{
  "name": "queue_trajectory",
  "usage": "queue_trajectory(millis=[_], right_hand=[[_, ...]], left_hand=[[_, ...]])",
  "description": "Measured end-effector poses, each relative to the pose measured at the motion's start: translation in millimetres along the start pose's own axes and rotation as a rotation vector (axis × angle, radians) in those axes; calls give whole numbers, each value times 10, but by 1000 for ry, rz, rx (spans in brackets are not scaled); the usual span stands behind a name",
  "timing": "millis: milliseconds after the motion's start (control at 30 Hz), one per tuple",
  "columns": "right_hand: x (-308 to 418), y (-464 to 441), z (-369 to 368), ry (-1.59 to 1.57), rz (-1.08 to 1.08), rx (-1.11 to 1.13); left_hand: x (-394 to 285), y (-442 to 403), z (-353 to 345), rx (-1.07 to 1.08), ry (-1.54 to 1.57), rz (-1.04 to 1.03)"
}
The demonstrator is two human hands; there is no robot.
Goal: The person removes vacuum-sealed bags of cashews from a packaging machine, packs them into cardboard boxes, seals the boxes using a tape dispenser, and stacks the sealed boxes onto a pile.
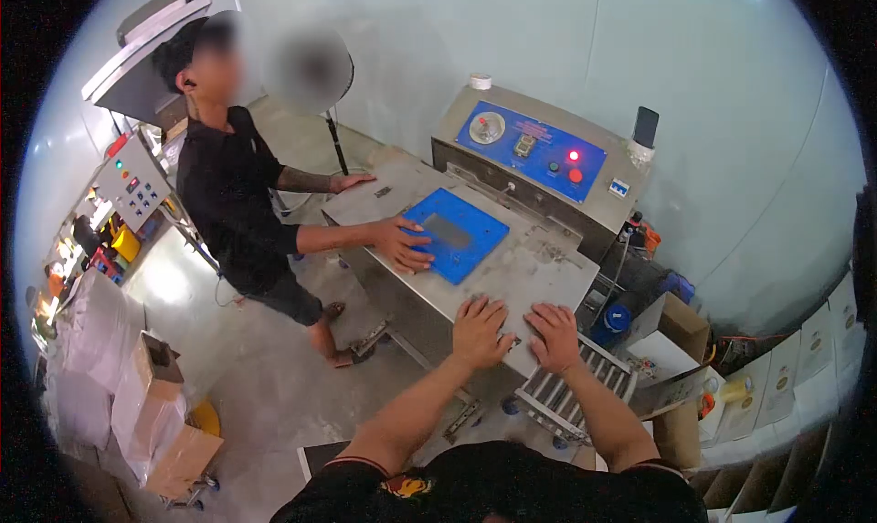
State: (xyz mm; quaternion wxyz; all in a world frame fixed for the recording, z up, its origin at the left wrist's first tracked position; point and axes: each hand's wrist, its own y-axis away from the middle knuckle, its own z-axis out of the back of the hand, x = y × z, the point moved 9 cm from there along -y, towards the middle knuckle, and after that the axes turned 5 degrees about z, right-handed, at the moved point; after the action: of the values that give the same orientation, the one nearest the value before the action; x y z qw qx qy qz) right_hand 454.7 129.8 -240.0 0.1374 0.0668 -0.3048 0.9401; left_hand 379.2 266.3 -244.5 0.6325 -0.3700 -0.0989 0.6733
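My left hand (481, 331) rests palm down on the near edge of a metal table (539, 295), fingers stretched out and nothing in them. Beside it, my right hand (553, 338) lies on the same table near its right corner, also with its fingers extended. Farther along the tabletop is a blue square board (484, 221) with a grey rectangular patch (448, 232) at its middle. A co-worker's hand (402, 245) touches the board's left edge, and that person's other hand (352, 182) is on the table's far left end. Both of my hands are apart from the board.
Behind the table stands a control panel (589, 162) with a gauge, buttons and a lit red lamp. A phone (645, 127) leans on its right end. A roller conveyor (585, 390) adjoins the table at right, near open cardboard boxes (671, 320). The co-worker (224, 171) stands at left.
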Motion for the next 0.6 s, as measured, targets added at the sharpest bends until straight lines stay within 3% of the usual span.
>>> queue_trajectory(millis=[600], right_hand=[[-1419, -245, 179, -31, 27, -101]], left_hand=[[-74, -1065, -889, -8, -28, -10]])
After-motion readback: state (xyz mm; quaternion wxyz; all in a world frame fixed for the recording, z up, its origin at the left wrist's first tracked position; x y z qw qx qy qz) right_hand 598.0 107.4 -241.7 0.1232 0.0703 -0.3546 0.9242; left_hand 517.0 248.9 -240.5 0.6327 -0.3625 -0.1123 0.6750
